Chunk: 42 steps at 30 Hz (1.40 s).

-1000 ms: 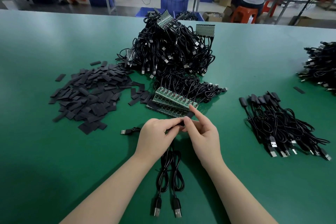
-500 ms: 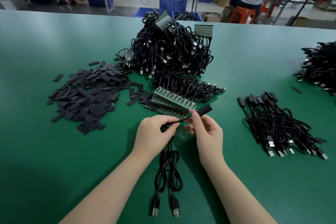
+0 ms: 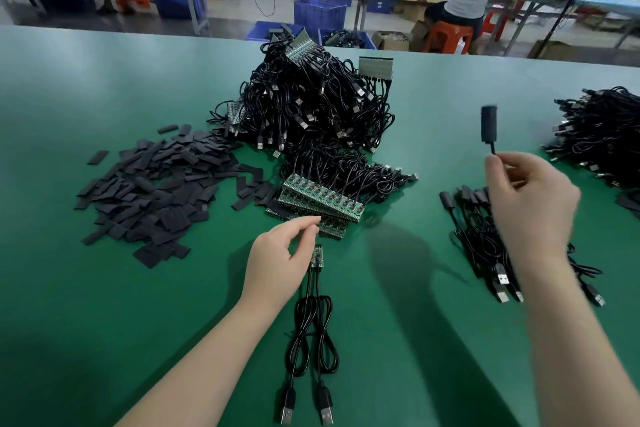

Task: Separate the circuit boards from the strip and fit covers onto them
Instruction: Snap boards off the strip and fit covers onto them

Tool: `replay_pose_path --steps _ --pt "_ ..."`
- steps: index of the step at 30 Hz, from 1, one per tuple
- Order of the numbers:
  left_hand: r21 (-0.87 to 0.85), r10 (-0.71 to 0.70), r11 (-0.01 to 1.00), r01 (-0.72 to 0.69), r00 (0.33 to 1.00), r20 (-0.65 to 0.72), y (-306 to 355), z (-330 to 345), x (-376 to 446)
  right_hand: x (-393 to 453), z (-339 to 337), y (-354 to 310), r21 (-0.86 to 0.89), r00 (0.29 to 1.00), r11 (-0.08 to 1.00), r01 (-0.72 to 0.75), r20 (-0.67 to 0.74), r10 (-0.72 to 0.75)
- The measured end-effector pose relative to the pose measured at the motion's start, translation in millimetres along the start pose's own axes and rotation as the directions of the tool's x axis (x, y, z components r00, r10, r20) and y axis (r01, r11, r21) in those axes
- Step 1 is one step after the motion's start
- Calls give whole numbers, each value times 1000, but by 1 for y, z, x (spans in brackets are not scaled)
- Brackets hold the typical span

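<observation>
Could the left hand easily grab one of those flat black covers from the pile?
Probably yes: the left hand holds nothing, and only bare green table separates it from the covers.

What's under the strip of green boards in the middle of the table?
Under the top strip lie more green strips, with black covers at its left end. How many strips are stacked cannot be told; the top one hides them.
</observation>
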<state>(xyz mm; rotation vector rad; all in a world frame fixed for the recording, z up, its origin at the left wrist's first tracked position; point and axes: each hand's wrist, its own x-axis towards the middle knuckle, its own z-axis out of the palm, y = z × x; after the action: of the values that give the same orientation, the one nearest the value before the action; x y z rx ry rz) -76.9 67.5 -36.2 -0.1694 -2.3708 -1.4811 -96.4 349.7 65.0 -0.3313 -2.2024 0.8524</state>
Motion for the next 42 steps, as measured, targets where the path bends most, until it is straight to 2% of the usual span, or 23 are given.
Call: replay_pose_path --steps 2,5,6,7,9,11,13,15,17,18,21,24,28,32,34,37,42 --pt "-20 -10 1000 9 1000 -19 -1 0 0 19 -2 32 -333 996 943 -14 79 43" --pt "-55 -59 997 57 997 -45 -4 0 0 21 0 64 -600 941 798 -57 235 245" --pt "-59 -81 995 78 995 -54 -4 0 1 18 0 67 -669 942 742 -28 231 243" --pt "-57 -99 994 95 993 -65 -5 -1 2 16 1 66 -695 962 719 23 210 173" --pt "-49 -122 992 118 989 -81 -7 -1 3 3 4 48 -612 982 778 140 185 -31" --pt "-43 -137 990 134 987 -80 -9 0 4 -17 13 15 -410 943 879 241 312 -113" --pt "-39 -147 989 145 987 -68 -9 0 4 -47 25 -19 -234 825 928 292 552 -120" --pt "-45 -157 987 154 986 -58 -9 -1 5 -79 43 -47 -129 639 922 365 755 -147" --pt "-52 -161 986 158 985 -56 -9 -2 5 -104 64 -65 -88 514 909 408 845 -149" --pt "-50 -161 986 159 985 -55 -8 -2 5 -111 73 -70 -96 493 905 415 859 -135" --pt "-42 -170 985 168 985 -39 -6 -3 5 -128 96 -73 -180 536 875 450 838 -103" --pt "-32 -169 985 168 985 -27 -5 -4 4 -139 103 -66 -179 580 845 504 795 -178" --pt "31 -155 987 155 988 7 -4 -4 5 -141 97 -53 -32 580 913 408 781 -232" --pt "271 -59 962 35 995 83 -5 -4 4 -143 86 -46 -15 621 953 304 761 -186" --pt "379 -26 925 -6 996 81 -6 -7 4 -143 83 -45 -70 665 963 261 736 -126" --pt "531 -52 847 19 998 46 -10 -13 6 -136 77 -42 -232 741 955 186 671 19" --pt "724 -237 660 200 970 -52 -19 -19 8 -132 77 -34 -511 726 831 219 654 211"
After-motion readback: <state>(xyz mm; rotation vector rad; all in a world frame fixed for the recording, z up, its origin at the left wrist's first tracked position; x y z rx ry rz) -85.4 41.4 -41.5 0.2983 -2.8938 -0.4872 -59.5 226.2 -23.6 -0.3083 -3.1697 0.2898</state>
